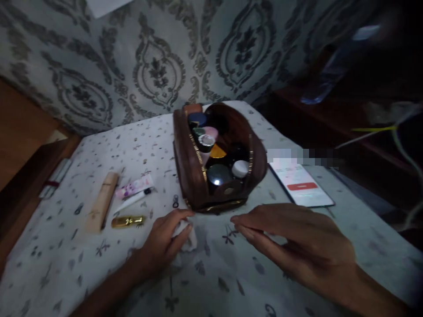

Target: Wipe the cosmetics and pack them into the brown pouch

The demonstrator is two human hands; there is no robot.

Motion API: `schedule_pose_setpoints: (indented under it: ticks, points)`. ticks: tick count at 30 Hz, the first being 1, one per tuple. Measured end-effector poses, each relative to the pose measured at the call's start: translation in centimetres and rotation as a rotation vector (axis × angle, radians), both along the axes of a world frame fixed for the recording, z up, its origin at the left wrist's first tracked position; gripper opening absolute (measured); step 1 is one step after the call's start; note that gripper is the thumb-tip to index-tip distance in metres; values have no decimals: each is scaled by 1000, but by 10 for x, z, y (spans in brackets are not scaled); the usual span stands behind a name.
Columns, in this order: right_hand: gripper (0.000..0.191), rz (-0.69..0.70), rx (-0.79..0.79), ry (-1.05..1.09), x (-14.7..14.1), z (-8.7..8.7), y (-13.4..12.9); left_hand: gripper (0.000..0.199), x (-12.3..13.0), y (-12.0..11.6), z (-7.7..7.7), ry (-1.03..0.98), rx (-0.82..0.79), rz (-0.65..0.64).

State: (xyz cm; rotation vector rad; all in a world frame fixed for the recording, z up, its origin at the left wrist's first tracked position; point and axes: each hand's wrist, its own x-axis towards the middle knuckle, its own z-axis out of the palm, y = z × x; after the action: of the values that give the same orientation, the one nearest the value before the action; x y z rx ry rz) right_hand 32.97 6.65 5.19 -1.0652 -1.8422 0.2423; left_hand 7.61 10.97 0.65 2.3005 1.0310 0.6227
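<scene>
A brown zippered bag (190,165) stands open in the middle of the table, with several cosmetic containers inside, among them a white-lidded jar (240,168) and a dark round lid (220,175). Just in front of its left corner, my left hand (167,240) is closed around a crumpled white tissue (189,237). My right hand (294,237) is in front of the bag's right side, thumb and fingertips brought close together; whether anything small sits between them cannot be made out.
On the left lie a beige tube (103,202), a pink-and-white tube (135,186), a thin white tube (132,201) and a gold tube (128,221). A lit phone (301,185) lies right of the bag. A clear bottle (339,66) stands on a dark shelf (297,103).
</scene>
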Motion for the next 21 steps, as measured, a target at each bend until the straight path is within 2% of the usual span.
schedule_pose_setpoints:
  ticks: [4,8,12,15,18,21]
  points:
    - [12,104,-30,-42,-27,-17,-2,26,-5,-8,10,-8,43,-142]
    - [18,261,-218,3,-55,-22,-2,28,-23,-16,15,-18,87,-107]
    - [23,310,-396,-34,-82,-25,-1,26,-56,-22,15,-18,141,15]
    - [24,309,-444,-81,-104,-29,6,27,-88,-18,16,17,190,157]
    - [22,284,-490,-77,-128,-34,21,29,-120,-1,18,64,231,342]
    - [20,249,-587,-6,-153,-43,39,30,-142,28,23,175,242,472]
